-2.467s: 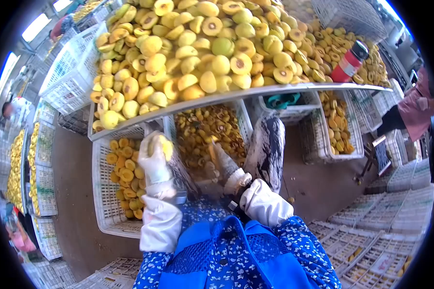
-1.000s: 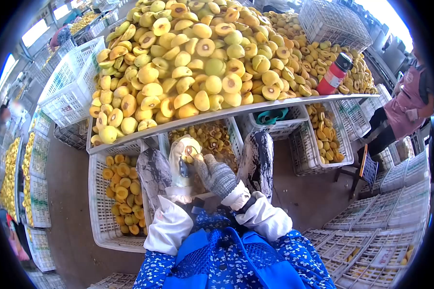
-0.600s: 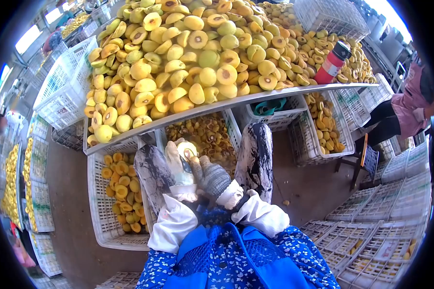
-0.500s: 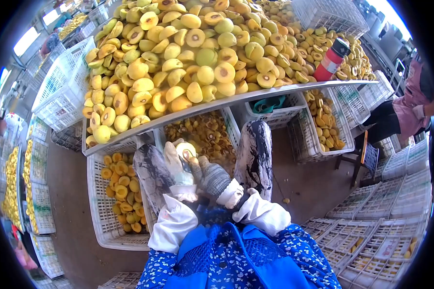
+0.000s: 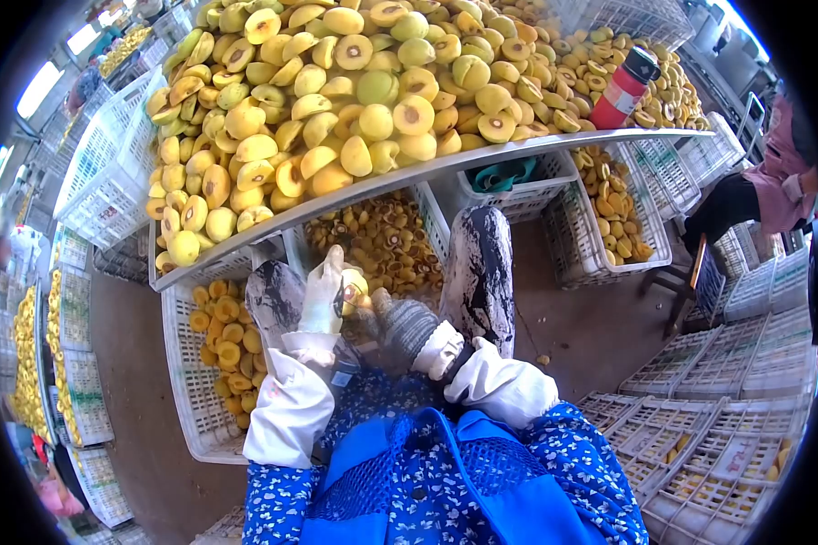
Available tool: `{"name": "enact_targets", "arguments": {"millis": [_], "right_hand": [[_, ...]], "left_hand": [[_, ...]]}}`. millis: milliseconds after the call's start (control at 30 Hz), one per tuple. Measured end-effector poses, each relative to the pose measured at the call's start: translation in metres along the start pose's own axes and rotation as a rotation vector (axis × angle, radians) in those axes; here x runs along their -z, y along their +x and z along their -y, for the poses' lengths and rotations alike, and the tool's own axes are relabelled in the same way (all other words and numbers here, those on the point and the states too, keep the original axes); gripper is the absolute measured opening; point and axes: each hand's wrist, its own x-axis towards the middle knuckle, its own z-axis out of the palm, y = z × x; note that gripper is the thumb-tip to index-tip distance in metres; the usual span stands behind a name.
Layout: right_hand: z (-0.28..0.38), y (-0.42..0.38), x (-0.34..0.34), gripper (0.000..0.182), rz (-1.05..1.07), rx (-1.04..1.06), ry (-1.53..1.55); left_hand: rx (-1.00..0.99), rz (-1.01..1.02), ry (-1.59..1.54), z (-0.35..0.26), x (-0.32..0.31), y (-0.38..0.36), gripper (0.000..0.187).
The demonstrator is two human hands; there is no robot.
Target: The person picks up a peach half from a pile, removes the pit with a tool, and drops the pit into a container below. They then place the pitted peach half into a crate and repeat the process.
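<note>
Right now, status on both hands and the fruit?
Left hand gripping fruit. Right hand close beside it, grip unclear. Nothing visibly blocking between them.

Cut fruit [image 5: 355,285] in left hand [image 5: 323,298], right hand [image 5: 405,324] near; red bottle [image 5: 619,95] beside fruit pile [image 5: 336,100].

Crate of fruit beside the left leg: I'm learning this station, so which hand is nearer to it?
Left. The left hand, holding a cut fruit, is just right of the crate; the right hand is farther right, beyond the left hand.
</note>
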Motion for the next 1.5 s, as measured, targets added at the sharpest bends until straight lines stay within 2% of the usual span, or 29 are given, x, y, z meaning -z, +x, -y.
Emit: {"name": "enact_targets", "arguments": {"millis": [67, 167, 233, 300, 333, 367, 433, 500, 533, 633, 667, 767, 867, 1000, 1100, 1167, 1200, 1233, 1267, 1300, 1367, 1400, 1467, 1500], "right_hand": [[-0.005, 0.007, -0.013, 0.041, -0.067, -0.050, 0.174], [-0.052, 0.028, -0.069, 0.034, -0.535, 0.475, 0.151], [-0.028, 0.019, -0.052, 0.030, -0.478, 0.302, 0.207], [-0.004, 0.004, -0.020, 0.024, -0.324, 0.108, 0.102], [0.012, -0.003, -0.006, 0.024, -0.308, -0.088, -0.011], [0.011, -0.005, -0.005, 0.024, -0.347, -0.049, -0.003], [0.008, -0.011, -0.005, 0.025, -0.419, 0.028, 0.014], [0.012, -0.013, -0.001, 0.025, -0.369, 0.024, 0.018], [0.013, -0.013, 0.001, 0.026, -0.348, 0.015, 0.017], [0.007, -0.008, -0.009, 0.028, -0.332, 0.009, -0.029], [0.004, -0.006, -0.014, 0.029, -0.334, 0.012, -0.052], [0.005, -0.006, -0.017, 0.032, -0.295, -0.036, -0.047], [0.003, -0.011, -0.016, 0.033, -0.251, -0.022, -0.069], [-0.009, -0.013, -0.012, 0.032, -0.183, 0.052, -0.121], [-0.019, -0.013, -0.001, 0.030, -0.113, 0.128, -0.058], [-0.023, -0.010, 0.008, 0.028, -0.029, 0.167, 0.067], [-0.019, -0.010, 0.010, 0.023, 0.050, 0.098, 0.374], [-0.020, -0.007, 0.007, 0.024, 0.051, 0.074, 0.491], [-0.023, -0.003, -0.002, 0.026, 0.053, 0.050, 0.607], [-0.025, 0.000, -0.011, 0.028, 0.054, 0.025, 0.723], [-0.020, -0.001, -0.029, 0.029, -0.175, 0.182, 0.546], [-0.021, 0.000, -0.026, 0.031, -0.100, 0.148, 0.230], [-0.026, -0.004, -0.027, 0.034, -0.111, 0.242, 0.138], [-0.021, -0.007, -0.017, 0.038, 0.021, 0.232, 0.401]], "left_hand": [[-0.235, 0.073, -0.248, 0.005, 0.003, -0.014, 0.034], [-0.288, 0.124, -0.515, 0.047, 0.010, -0.004, 0.039], [-0.097, 0.058, -0.843, 0.034, -0.004, -0.020, 0.043], [-0.149, -0.015, -0.753, 0.044, -0.008, -0.019, 0.040], [-0.161, -0.053, -0.669, 0.047, -0.007, -0.017, 0.039], [-0.170, -0.094, -0.588, 0.048, -0.006, -0.016, 0.037], [-0.316, -0.185, -0.199, 0.050, -0.005, -0.018, 0.033], [-0.449, -0.258, 0.207, 0.045, -0.003, -0.019, 0.029], [-0.438, -0.260, 0.265, 0.038, -0.004, -0.022, 0.026], [-0.369, -0.220, 0.105, 0.024, -0.010, -0.030, 0.030], [-0.294, -0.191, -0.221, 0.049, -0.012, -0.021, 0.040], [-0.183, -0.199, -0.361, 0.042, -0.016, -0.028, 0.048], [-0.087, -0.174, -0.508, 0.030, -0.018, -0.039, 0.044], [-0.067, -0.161, -0.342, 0.041, -0.015, -0.033, 0.039], [-0.496, -0.024, 0.399, 0.026, -0.004, -0.029, 0.035], [-0.214, 0.098, 0.000, 0.032, -0.001, -0.018, 0.032], [-0.217, 0.099, 0.014, 0.029, -0.001, -0.014, 0.032], [-0.222, 0.098, 0.030, 0.027, 0.000, -0.011, 0.032], [-0.371, 0.035, 0.124, 0.033, 0.000, -0.005, 0.033], [-0.265, -0.019, 0.008, 0.030, 0.000, -0.006, 0.033], [-0.051, -0.122, -0.225, 0.025, -0.004, -0.010, 0.034], [-0.051, -0.107, -0.243, 0.027, -0.004, -0.011, 0.035], [-0.025, -0.058, -0.275, 0.027, -0.003, -0.013, 0.035], [0.000, -0.027, -0.289, 0.024, -0.003, -0.013, 0.035]]}}
